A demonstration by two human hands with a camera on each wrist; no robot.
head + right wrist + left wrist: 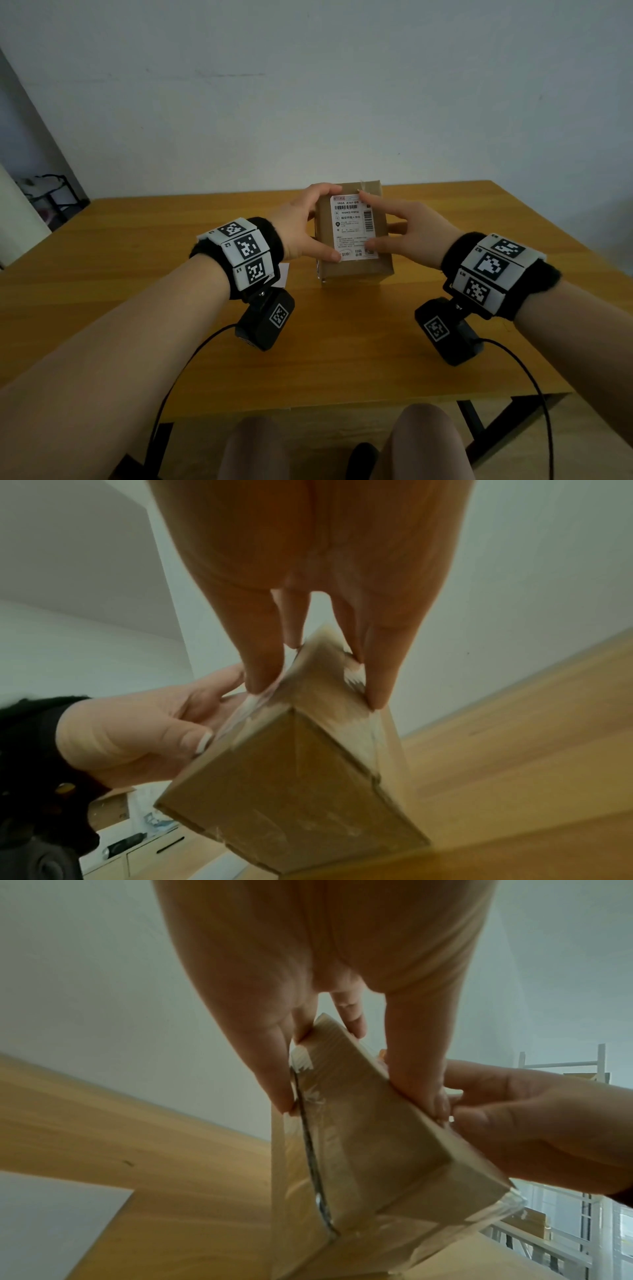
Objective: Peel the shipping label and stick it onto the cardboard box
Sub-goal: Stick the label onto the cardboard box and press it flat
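Observation:
A brown cardboard box (356,270) (359,1137) (291,777) lies on the wooden table (137,325). A white printed shipping label (352,226) lies flat on its top face. My left hand (308,219) (325,961) grips the box's left side: its fingers curl over the label's far-left corner and its thumb lies on the near-left corner. My right hand (404,229) (308,547) touches the label with a straight index finger at the far-right corner and the thumb at the near-right corner. Its other fingers lie along the box's right side.
A white sheet (282,274) (51,1218) lies on the table under my left wrist. Cabled wrist cameras hang below both wrists. The table's front edge is close to my knees. A dark rack (51,195) stands by the wall at the far left.

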